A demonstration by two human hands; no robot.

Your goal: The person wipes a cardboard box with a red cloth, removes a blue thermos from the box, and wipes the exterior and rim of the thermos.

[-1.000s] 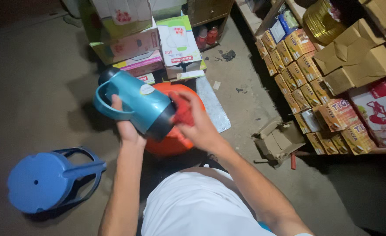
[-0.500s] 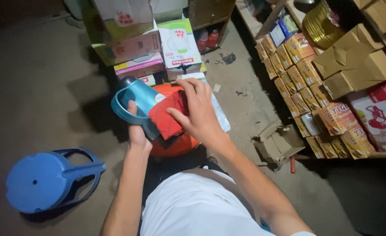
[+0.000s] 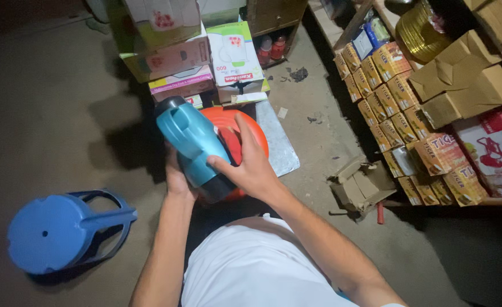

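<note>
A teal plastic jug point(image 3: 191, 136) with a dark lid and dark base is tilted above an orange round stool point(image 3: 256, 133). My left hand point(image 3: 174, 176) grips the jug from below, near its base. My right hand point(image 3: 251, 165) lies over the jug's lower side, thumb on the teal body. A red cloth point(image 3: 231, 142) shows under its fingers. Both forearms reach out over my white shirt point(image 3: 251, 267).
A blue plastic stool point(image 3: 63, 230) lies on its side at the lower left. Stacked cartons point(image 3: 182, 62) stand behind the jug, beside a grey metal sheet point(image 3: 276, 142). Shelves with yellow-orange packets point(image 3: 387, 96) and brown boxes point(image 3: 461, 79) fill the right. A torn carton point(image 3: 361, 185) lies on the floor.
The jug has turned and come lower, its handle side now facing up. My right hand has slid down from the jug's top to its lower side.
</note>
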